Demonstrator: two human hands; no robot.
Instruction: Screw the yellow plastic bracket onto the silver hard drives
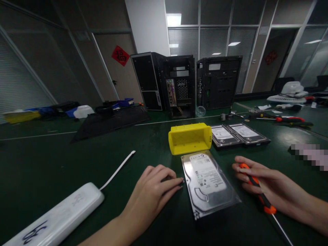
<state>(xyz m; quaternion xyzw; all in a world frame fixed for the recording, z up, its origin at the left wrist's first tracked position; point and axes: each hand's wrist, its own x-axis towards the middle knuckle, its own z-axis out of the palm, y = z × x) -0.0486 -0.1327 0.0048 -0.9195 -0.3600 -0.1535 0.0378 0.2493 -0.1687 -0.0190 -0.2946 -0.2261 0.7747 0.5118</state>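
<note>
A silver hard drive point(208, 186) with a white label lies flat on the green table in front of me. Beside its left edge is my left hand point(156, 186), thumb and forefinger brought together; whatever is at their tips is too small to name. My right hand point(266, 181), to the right of the drive, is wrapped round the orange and black handle of a screwdriver point(258, 191). The metal shaft points down toward the lower right, away from the drive. Just behind the drive, a yellow plastic bin point(189, 139) rests on its side, opening toward me.
Two more hard drives point(239, 135) lie behind my right hand. Black computer cases point(179, 85) stand at the back. A white power strip point(64, 212) occupies the lower left. Several tools point(284, 119) are scattered at the right, and a black panel point(112, 119) lies at the back left.
</note>
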